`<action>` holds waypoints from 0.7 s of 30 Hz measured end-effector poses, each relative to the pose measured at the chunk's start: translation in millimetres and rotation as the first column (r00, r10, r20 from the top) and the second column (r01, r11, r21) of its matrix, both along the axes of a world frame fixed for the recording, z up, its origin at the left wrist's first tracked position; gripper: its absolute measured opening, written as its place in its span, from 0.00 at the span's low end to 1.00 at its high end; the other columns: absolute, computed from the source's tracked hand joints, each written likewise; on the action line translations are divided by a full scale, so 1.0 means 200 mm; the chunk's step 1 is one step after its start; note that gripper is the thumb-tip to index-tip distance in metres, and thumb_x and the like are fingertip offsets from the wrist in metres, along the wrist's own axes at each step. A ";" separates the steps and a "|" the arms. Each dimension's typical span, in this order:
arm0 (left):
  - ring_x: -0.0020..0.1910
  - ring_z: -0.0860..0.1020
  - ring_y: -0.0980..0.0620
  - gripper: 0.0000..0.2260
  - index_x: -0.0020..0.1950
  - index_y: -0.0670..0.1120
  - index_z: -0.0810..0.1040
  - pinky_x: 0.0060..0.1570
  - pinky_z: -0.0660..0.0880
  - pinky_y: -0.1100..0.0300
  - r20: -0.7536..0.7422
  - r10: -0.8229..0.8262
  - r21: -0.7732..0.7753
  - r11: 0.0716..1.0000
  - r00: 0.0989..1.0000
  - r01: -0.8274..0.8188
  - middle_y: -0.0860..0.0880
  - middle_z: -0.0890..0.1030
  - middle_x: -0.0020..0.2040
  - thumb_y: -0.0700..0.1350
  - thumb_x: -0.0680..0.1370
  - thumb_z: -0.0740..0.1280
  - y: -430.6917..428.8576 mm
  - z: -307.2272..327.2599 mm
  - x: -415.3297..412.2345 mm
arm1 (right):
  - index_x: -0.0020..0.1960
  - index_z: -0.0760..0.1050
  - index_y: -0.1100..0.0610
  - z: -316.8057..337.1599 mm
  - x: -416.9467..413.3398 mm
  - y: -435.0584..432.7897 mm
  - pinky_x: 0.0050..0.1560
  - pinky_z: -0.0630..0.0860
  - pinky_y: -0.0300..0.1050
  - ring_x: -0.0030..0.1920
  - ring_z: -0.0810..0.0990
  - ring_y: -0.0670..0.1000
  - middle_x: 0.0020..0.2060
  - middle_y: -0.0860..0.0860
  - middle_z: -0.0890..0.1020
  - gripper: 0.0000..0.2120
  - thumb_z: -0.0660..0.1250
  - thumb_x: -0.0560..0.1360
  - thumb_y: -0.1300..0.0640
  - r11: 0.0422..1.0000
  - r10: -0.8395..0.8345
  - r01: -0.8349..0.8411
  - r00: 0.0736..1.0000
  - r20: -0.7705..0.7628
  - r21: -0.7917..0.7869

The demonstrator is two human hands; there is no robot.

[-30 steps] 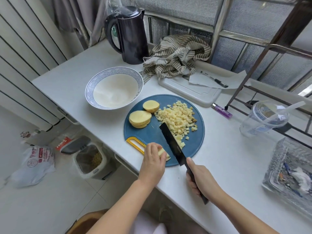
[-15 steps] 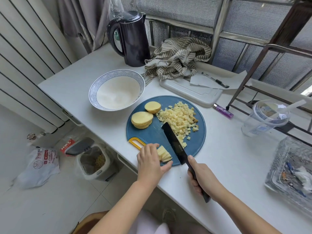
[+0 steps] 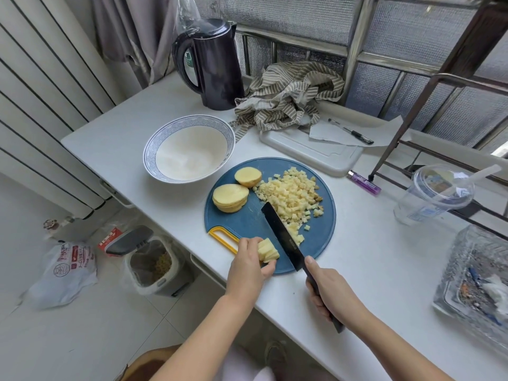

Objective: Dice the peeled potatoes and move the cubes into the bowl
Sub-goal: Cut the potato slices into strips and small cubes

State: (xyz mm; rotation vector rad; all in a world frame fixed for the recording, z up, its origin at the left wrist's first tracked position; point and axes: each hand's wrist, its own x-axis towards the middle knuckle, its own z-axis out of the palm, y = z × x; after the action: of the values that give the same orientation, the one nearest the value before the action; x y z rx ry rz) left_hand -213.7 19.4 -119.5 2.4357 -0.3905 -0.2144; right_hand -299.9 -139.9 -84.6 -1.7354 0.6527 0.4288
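Note:
A round blue cutting board [image 3: 247, 224] lies near the table's front edge. On it sit a pile of potato cubes [image 3: 291, 196], a stack of round slices [image 3: 230, 198] and a potato end piece [image 3: 248, 176]. My left hand [image 3: 248, 264] holds a small bundle of potato strips [image 3: 268, 250] at the board's near edge, thumb under it. My right hand [image 3: 328, 291] grips the handle of a black knife [image 3: 281, 235]; its blade lies just right of the strips, pointing toward the cube pile. A blue-rimmed white bowl [image 3: 149, 152], empty, stands left of the board.
A dark kettle [image 3: 214, 64] and a striped cloth [image 3: 288, 94] stand at the back. A white board [image 3: 310, 152] with paper and a pen lies behind the blue one. A purple lighter [image 3: 364, 182], a plastic cup [image 3: 431, 196] and a glass tray [image 3: 478, 276] are to the right.
My left hand has opened up around the strips, so more of the bundle shows. The knife stays beside the strips with little movement.

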 end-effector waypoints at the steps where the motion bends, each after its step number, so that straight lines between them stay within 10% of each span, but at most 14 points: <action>1: 0.49 0.75 0.48 0.20 0.65 0.44 0.71 0.49 0.70 0.60 -0.008 0.001 -0.017 1.000 1.000 -0.001 0.48 0.70 0.55 0.46 0.75 0.71 -0.01 0.00 0.00 | 0.32 0.64 0.58 0.00 0.00 0.00 0.23 0.65 0.38 0.21 0.64 0.50 0.23 0.53 0.69 0.29 0.52 0.81 0.37 1.000 -0.003 0.003 1.000 0.003 -0.015; 21: 0.61 0.69 0.52 0.30 0.71 0.40 0.65 0.57 0.63 0.70 0.028 0.037 -0.165 0.986 0.999 -0.032 0.47 0.67 0.62 0.49 0.74 0.73 -0.05 -0.01 0.00 | 0.33 0.65 0.56 0.11 0.00 0.01 0.23 0.63 0.38 0.20 0.63 0.48 0.22 0.49 0.68 0.27 0.53 0.80 0.36 0.989 0.106 -0.100 0.993 0.051 -0.111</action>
State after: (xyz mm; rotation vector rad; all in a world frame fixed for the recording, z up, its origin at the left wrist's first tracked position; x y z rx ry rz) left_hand -213.1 10.1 -121.7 2.2834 -0.3641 -0.1244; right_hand -299.6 -138.4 -62.2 -1.8840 0.5562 0.4206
